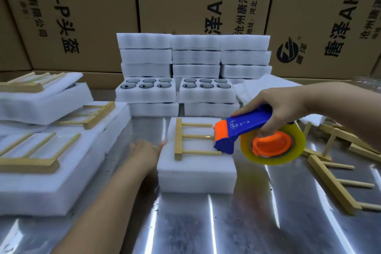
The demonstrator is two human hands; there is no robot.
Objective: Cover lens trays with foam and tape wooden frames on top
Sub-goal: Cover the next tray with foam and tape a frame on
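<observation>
Wooden frame [193,139] lies flat atop the foam-covered lens tray [196,173] at the centre of the metal table [247,222]. Right hand [282,107] has fingers clamped round a blue-and-orange tape dispenser [243,130], its nose at the frame's right end; left hand [146,155] rests straight-fingered against the tray's left edge. Cartons [99,16] behind read "唐泽AH4" and "头盔".

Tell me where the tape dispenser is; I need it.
Head view, right of centre: right hand grips the tape dispenser, its nose over the wooden frame on the foam block.
</observation>
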